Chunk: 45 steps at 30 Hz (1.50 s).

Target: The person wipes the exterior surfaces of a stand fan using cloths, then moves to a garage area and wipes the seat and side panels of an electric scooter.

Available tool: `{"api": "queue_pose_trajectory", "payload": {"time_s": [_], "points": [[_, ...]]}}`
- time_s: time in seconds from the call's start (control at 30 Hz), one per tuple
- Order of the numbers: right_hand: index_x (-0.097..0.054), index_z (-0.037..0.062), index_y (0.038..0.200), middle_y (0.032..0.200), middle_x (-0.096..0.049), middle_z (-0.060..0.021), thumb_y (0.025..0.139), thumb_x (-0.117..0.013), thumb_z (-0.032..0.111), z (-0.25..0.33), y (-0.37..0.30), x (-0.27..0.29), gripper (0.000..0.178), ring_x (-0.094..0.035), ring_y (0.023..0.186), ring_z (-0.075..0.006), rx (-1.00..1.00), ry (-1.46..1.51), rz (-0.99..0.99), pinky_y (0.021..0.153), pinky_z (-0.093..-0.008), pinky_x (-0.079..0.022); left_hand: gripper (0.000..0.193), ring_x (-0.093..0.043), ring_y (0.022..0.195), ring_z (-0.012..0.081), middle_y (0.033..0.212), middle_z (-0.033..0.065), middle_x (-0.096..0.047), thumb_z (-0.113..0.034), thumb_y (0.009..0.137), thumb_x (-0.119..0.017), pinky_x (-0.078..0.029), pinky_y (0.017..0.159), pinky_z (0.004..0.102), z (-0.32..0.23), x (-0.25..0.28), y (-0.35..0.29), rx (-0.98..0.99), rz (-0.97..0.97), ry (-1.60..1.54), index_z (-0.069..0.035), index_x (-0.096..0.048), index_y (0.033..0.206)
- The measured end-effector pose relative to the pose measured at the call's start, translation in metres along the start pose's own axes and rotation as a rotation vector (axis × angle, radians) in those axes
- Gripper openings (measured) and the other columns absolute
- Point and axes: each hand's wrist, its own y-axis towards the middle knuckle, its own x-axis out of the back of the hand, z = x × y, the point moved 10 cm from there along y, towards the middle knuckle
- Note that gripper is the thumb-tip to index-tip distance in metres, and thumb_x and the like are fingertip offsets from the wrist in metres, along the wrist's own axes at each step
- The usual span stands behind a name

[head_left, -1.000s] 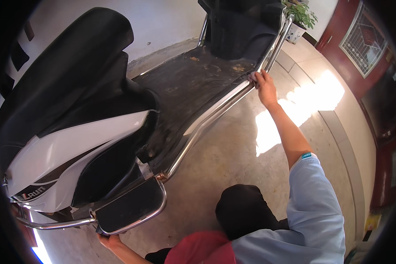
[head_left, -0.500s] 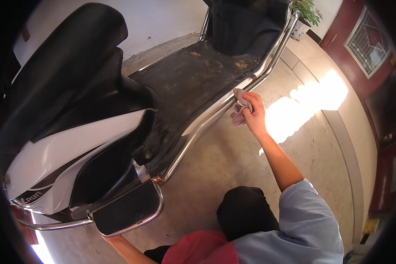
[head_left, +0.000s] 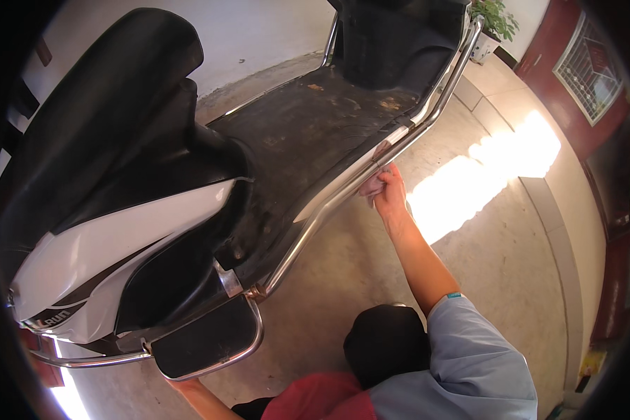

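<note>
A pale pinkish cloth [head_left: 372, 186] is bunched in my right hand [head_left: 393, 196], its fingers closed round it just below the chrome side rail [head_left: 343, 189] of a scooter. Part of the cloth seems to reach up behind the rail, against the white edge of the footboard [head_left: 287, 133]. At lower left, my left hand [head_left: 182, 383] is at the underside of the black chrome-rimmed footrest [head_left: 206, 339]. That footrest hides its fingers, so its grip does not show.
The scooter's black seat [head_left: 119, 105] and white side panel [head_left: 126, 224] fill the left. Bright sunlight falls on the concrete floor [head_left: 329, 273] to the right. A potted plant [head_left: 493, 21] and a dark red door [head_left: 560, 42] stand beyond. My dark-clad knee [head_left: 385, 343] is below.
My right hand has moved down and slightly left with the cloth, from over the rail to beneath it. My left hand stays at the footrest. The view has shifted slightly.
</note>
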Motion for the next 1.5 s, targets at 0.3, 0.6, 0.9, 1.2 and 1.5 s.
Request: {"api": "queue_pose_trajectory", "payload": {"time_s": [0.3, 0.6, 0.9, 1.2, 1.5], "points": [[-0.048, 0.0036, 0.120, 0.101, -0.059, -0.0142, 0.081, -0.039, -0.010, 0.045, 0.031, 0.008, 0.043, -0.061, 0.085, -0.0241, 0.124, 0.060, -0.190, 0.072, -0.0338, -0.053, 0.042, -0.052, 0.113, 0.0287, 0.126, 0.0123, -0.053, -0.030, 0.096, -0.039, -0.040, 0.101, 0.0426, 0.019, 0.000, 0.013, 0.039, -0.100, -0.054, 0.000, -0.048, 0.125], [-0.059, 0.0021, 0.109, 0.079, -0.063, -0.0053, 0.075, -0.046, -0.008, -0.078, -0.112, -0.031, 0.038, -0.057, 0.058, -0.0135, -0.230, -0.573, 0.083, 0.048, -0.0253, -0.045, 0.042, -0.053, 0.111, 0.0288, 0.124, 0.0127, -0.055, -0.030, 0.095, -0.041, -0.042, 0.099, 0.0422, 0.021, -0.015, 0.012, 0.049, -0.173, -0.037, -0.001, -0.050, 0.124], [-0.054, 0.0005, 0.114, 0.093, -0.057, -0.0112, 0.077, -0.051, -0.001, 0.027, 0.065, 0.089, 0.037, -0.054, 0.075, -0.0199, 0.200, -0.767, -0.285, 0.063, -0.0302, -0.045, 0.041, -0.055, 0.109, 0.0289, 0.122, 0.0131, -0.056, -0.030, 0.095, -0.043, -0.043, 0.098, 0.0419, 0.025, -0.022, 0.000, 0.086, -0.182, -0.076, -0.001, -0.052, 0.122], [-0.039, 0.0049, 0.132, 0.133, -0.034, -0.0215, 0.071, -0.054, -0.005, -0.050, -0.146, -0.077, 0.064, -0.036, 0.122, -0.0409, 0.405, -1.343, 0.379, 0.099, -0.0411, -0.038, 0.040, -0.056, 0.107, 0.0303, 0.118, 0.0133, -0.059, -0.032, 0.093, -0.044, -0.045, 0.096, 0.0432, 0.015, -0.036, 0.005, 0.008, -0.291, 0.010, -0.003, -0.056, 0.118], [-0.059, 0.0074, 0.109, 0.119, -0.048, -0.0139, 0.067, -0.063, -0.001, -0.056, -0.197, -0.132, 0.043, -0.050, 0.105, -0.0333, 0.668, -1.342, 0.886, 0.082, -0.0389, -0.048, 0.039, -0.057, 0.105, 0.0300, 0.117, 0.0131, -0.060, -0.031, 0.093, -0.045, -0.047, 0.094, 0.0426, 0.021, -0.050, 0.010, -0.007, -0.213, -0.062, -0.003, -0.057, 0.117]]}}
